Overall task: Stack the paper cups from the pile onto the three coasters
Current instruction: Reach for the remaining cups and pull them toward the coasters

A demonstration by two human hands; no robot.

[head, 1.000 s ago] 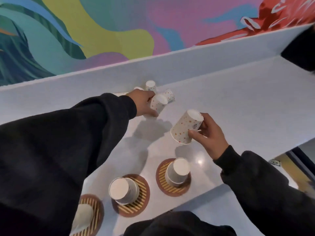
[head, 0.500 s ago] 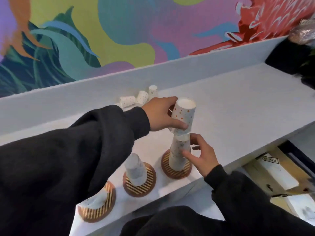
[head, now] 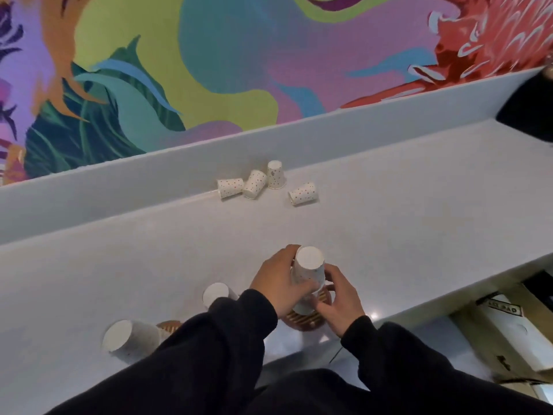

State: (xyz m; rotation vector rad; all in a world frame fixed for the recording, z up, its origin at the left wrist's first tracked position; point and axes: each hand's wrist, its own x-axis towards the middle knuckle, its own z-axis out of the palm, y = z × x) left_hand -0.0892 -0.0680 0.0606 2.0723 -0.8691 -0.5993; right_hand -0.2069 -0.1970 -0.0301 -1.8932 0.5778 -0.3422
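**Right-hand stack** (head: 309, 274): dotted paper cups, base-up, standing on the right coaster (head: 302, 320) near the front edge of the counter (head: 389, 229). I am watching both hands closing round it. The left hand (head: 275, 283) is curling its fingers round the upper cup, and the right hand (head: 341, 304) is cupping the lower part just above the coaster. I cannot tell how many cups are nesting there.

**Middle cup** (head: 217, 295): base-up; its coaster is lying hidden under the left sleeve (head: 227, 339).

**Left cup** (head: 128, 339): base-up, with a sliver of the left coaster (head: 169, 325) showing beside it.

**Pile** (head: 254, 184): four loose cups by the counter's back ledge. One is standing base-up and two are leaning or lying beside it. A lone cup (head: 302, 193) is lying on its side just to the right.

**Step in hand**, as I am judging it: seating the top cup onto the right-hand stack and squaring it.

**Next move**, as I am judging it: this is calling for both hands to let go gently so the stack is not tipping. Then comes a long reach back to the pile. The cups lying on their sides are needing a turn base-up before going onto the shorter middle or left cup.
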